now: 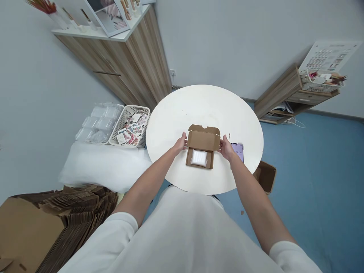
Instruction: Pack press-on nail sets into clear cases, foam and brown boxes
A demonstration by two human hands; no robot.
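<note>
A small brown cardboard box [204, 141] lies on the white oval table [204, 106] with its lid raised on the far side. Inside its tray sits a white wrapped packet [199, 158]. At the lid's left edge is my left hand [180, 144], thumb up and fingers spread. My right hand [226, 148] is at the lid's right edge, its fingers stretched towards the side flap. Both hands' fingertips are at or very near the cardboard; firm contact cannot be made out. Beside my right wrist, a phone [237, 151] with a lit screen is partly covered.
Left of the table stand a white basket of printed cards [115, 138], clear plastic cases [99, 121], a white padded sheet stack [105, 167] and flattened cardboard [82, 223]. An open carton [267, 176] is on the floor at right. Wooden cabinets [136, 57] stand behind.
</note>
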